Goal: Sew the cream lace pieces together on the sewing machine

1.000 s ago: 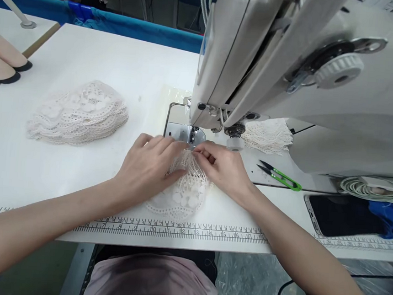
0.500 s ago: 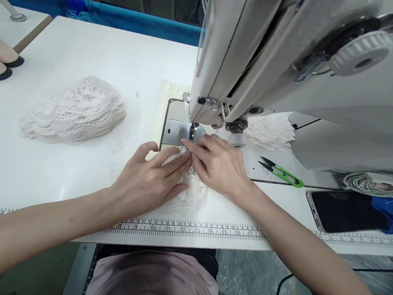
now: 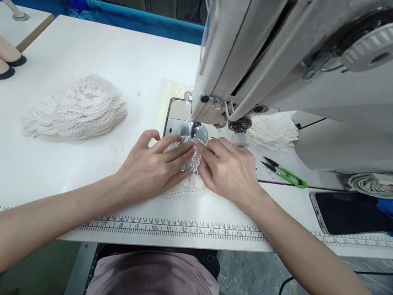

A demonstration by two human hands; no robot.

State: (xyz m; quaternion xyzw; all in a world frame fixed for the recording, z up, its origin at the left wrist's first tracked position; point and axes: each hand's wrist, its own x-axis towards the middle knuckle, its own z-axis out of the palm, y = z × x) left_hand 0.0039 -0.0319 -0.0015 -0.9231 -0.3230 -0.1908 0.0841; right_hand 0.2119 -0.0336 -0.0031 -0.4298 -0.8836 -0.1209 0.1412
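Observation:
A white lace piece (image 3: 186, 189) lies on the table in front of the sewing machine's needle (image 3: 194, 131). My left hand (image 3: 151, 169) rests flat on its left side, fingers stretched toward the needle. From the right, my right hand (image 3: 230, 171) presses on the lace, its fingertips meeting the left hand's just before the presser foot. Most of the lace is hidden under both hands. The metal needle plate (image 3: 177, 127) shows just beyond the fingertips.
The grey sewing machine (image 3: 293, 68) fills the upper right. A stack of lace pieces (image 3: 78, 109) sits at the left, more lace (image 3: 273, 131) behind the machine. Green thread snips (image 3: 285, 172), a phone (image 3: 345, 213) and a printed ruler (image 3: 175, 229) lie along the table's near side.
Both hands slid the lace piece away from me toward the needle. Less of the lace now shows below my hands.

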